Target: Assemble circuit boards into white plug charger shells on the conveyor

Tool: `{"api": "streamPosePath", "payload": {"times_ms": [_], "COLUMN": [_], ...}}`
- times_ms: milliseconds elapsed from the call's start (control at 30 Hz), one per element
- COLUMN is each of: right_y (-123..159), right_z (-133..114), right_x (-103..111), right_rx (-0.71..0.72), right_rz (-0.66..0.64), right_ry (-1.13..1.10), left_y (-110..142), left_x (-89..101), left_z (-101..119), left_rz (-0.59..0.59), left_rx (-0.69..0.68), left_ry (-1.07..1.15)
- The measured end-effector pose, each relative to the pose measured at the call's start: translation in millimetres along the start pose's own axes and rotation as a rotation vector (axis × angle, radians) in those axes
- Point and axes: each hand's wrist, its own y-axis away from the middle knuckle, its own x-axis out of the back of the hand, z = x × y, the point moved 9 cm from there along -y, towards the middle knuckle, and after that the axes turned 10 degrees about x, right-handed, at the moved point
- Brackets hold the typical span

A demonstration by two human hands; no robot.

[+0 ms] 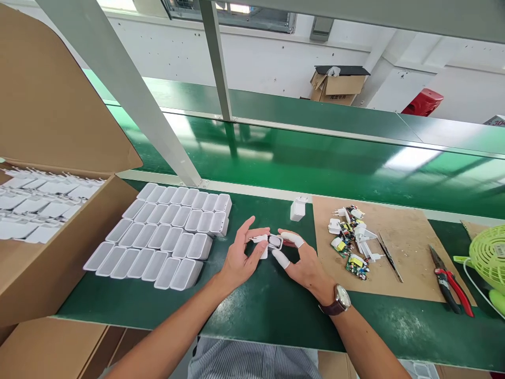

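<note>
My left hand [241,256] and my right hand [300,260] meet over the green mat [256,300], both pinching one small white charger part [269,242] between them. White finger cots cover my right thumb and forefinger; a brown-strapped watch sits on that wrist. Left of my hands lie rows of empty white charger shells [161,234], open side up. One assembled white charger [298,208] stands just beyond my hands.
A cardboard box [59,247] holding several white parts stands at the left. A brown board [394,252] to the right carries small circuit boards [351,245], tweezers [390,258] and red-handled cutters [450,281]. A green fan [489,258] sits far right. A green conveyor belt [315,158] runs behind.
</note>
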Motion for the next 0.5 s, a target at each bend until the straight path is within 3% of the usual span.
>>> {"api": "streamPosePath", "payload": {"times_ms": [233, 500], "right_y": [-5.0, -1.0], "right_z": [-16.6, -16.8], "right_x": [-12.8, -12.3], "right_rx": [0.231, 0.197], "right_rz": [-0.074, -0.106], "right_ry": [0.171, 0.168], "left_y": [0.6, 1.3], "left_x": [-0.2, -3.1], "left_z": [-0.7, 0.7], "left_rz": [-0.004, -0.02], "left_rx": [0.006, -0.021], "left_ry": [0.027, 0.034]}}
